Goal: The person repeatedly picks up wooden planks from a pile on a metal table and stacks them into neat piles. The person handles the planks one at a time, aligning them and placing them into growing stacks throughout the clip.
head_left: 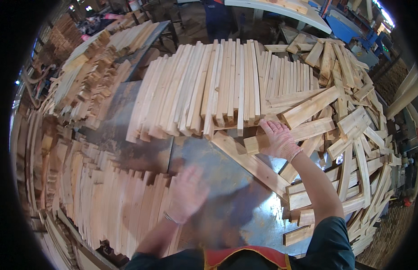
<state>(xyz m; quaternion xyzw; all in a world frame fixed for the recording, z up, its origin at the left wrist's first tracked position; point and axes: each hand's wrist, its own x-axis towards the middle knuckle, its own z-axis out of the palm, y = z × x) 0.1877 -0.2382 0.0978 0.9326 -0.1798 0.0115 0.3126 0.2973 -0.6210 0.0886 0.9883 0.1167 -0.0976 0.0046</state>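
My right hand (pixel 281 140), in a light pinkish glove, reaches forward with its fingers stretched out. It lies over a short wooden strip (pixel 313 129), and its fingertips are beside the near ends of a row of wooden strips (pixel 195 85). Those strips stand close together on the metal table (pixel 204 157). Motion smears my left hand (pixel 187 193), also gloved, so its fingers are not distinct. It is at the right end of a second row of strips (pixel 123 202). A longer strip (pixel 251 162) lies slantwise on the metal between my hands.
A loose heap of wooden pieces (pixel 353 121) covers the table's right side, crossing at many angles. More stacked strips (pixel 89 67) stand at the left and far left. Beyond the table are a person's dark trousers (pixel 218 20), a white surface (pixel 285 13) and blue machinery (pixel 344 27).
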